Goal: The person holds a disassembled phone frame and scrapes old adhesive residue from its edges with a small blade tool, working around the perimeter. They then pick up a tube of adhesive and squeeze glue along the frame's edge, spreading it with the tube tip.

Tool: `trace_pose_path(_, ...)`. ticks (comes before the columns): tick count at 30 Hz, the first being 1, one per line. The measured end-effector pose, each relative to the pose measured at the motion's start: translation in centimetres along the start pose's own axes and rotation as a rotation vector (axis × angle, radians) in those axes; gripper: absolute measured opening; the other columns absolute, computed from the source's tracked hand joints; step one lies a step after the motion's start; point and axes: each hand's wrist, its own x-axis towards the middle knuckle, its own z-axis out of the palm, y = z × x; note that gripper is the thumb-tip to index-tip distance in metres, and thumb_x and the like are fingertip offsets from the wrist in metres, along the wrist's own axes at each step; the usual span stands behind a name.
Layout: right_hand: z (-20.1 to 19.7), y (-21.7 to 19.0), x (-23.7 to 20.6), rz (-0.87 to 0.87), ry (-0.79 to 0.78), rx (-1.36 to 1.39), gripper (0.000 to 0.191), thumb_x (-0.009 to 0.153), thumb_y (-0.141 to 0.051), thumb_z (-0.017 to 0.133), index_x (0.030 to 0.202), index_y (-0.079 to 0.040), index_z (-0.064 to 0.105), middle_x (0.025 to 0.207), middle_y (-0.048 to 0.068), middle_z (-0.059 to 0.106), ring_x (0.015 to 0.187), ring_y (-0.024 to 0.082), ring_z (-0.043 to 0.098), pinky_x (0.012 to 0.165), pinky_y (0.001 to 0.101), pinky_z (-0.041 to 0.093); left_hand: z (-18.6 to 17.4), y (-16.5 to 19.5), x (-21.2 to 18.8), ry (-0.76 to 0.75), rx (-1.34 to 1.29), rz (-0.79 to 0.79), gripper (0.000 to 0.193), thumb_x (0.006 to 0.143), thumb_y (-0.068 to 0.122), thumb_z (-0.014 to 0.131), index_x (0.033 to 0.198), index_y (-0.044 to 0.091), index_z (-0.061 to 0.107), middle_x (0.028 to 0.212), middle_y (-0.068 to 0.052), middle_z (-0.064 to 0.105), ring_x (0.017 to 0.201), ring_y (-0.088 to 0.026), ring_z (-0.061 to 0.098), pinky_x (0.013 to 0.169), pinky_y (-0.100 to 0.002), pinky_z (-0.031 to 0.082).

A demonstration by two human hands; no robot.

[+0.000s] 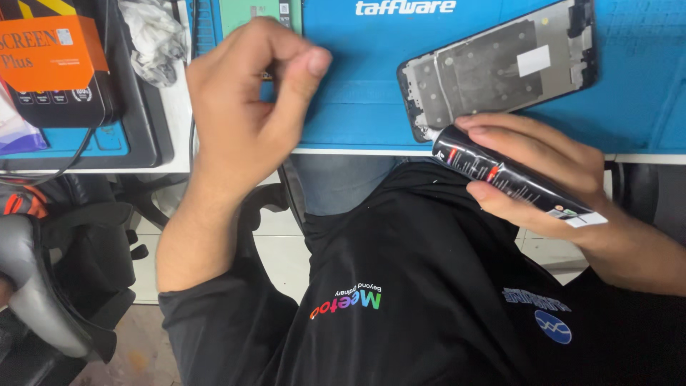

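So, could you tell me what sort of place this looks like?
Probably a phone repair bench: a bare phone frame lies on a blue work mat, the right hand holds a black glue tube, and an orange box sits nearby.

On the surface (179,107), the phone frame (500,64) lies on the mat (371,86) by the near edge, the tube (511,179) overhanging that edge with its tip at the frame's near corner, while a box (57,68) and crumpled cloth (153,36) sit toward the far-left corner.

Black T-shirt (429,286), short sleeves, colourful chest print
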Motion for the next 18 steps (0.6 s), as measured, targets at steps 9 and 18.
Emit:
trace_pose_path(9,0.56,0.66,0.10,-0.039,-0.004,-0.054,0.052,0.079,-0.006,0.083,0.122,0.010,0.060,0.124,0.028,0.066,0.110,0.034,0.071,0.089,0.0357,0.063,-0.16,-0.70,0.51,0.060,-0.024,0.122,0.003,0.112,-0.001,0.063,0.115,0.000,0.064,0.110,-0.009,0.067,0.096,-0.017,0.066,0.084,-0.025,0.053)
trace_pose_path(18,0.31,0.82,0.27,-0.061,-0.068,-0.058,0.051,0.078,-0.011,0.084,0.120,0.010,0.061,0.124,0.027,0.066,0.113,0.035,0.070,0.093,0.0370,0.062,0.10,-0.29,0.66,0.029,-0.119,-0.037,0.017,0.103,0.002,0.078,0.094,-0.004,0.065,0.083,-0.008,0.066,0.070,-0.013,0.060,0.066,-0.025,0.047)
